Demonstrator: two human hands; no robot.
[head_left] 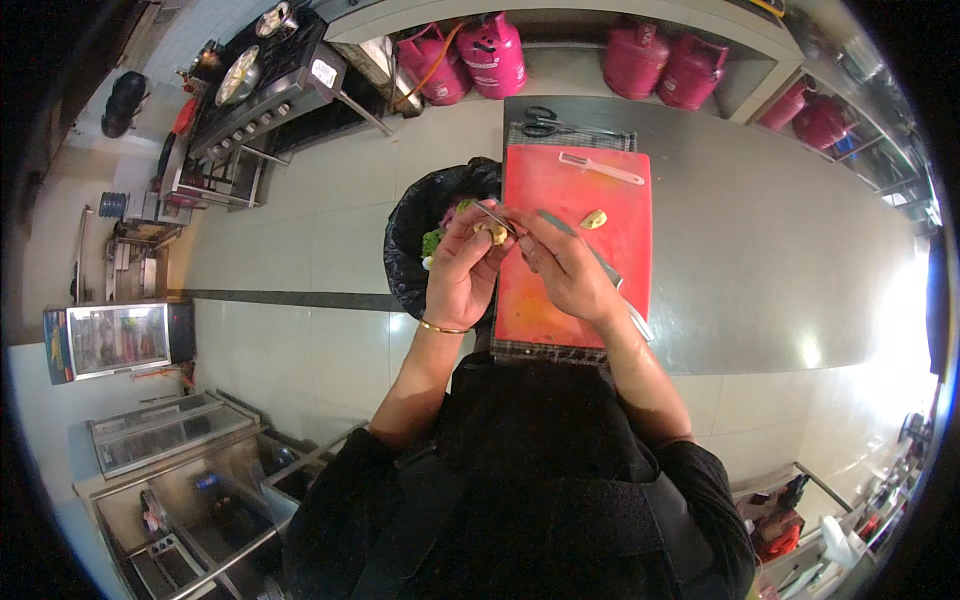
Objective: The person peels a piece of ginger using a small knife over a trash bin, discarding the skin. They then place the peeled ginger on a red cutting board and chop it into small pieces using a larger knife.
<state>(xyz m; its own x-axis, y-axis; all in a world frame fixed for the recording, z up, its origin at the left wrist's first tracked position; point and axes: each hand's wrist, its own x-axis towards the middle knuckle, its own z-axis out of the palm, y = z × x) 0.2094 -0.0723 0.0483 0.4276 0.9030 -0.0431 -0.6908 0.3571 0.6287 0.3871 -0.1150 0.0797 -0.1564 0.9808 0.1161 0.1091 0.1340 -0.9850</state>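
My left hand [463, 274] grips a small knobbly piece of what looks like ginger root [492, 231], over the inner edge of a bin lined with a black bag [409, 255]. A small knife [493, 215] is in my right hand [574, 274], its blade against the root. Below that hand a red cutting board [536, 296] lies on the steel table. A large kitchen knife [604, 267] rests across the board, partly hidden by my right hand and forearm. To its right sits a pale peeled piece [594, 219]. A white-handled peeler [604, 169] lies near the board's far edge.
Scissors [541, 124] lie on a checked cloth beyond the board. The steel table [765, 247] extends to the right. Green scraps [433, 244] show in the bin. Pink gas cylinders [491, 56] stand under a counter ahead. At the far left is a stove [247, 124] with pans.
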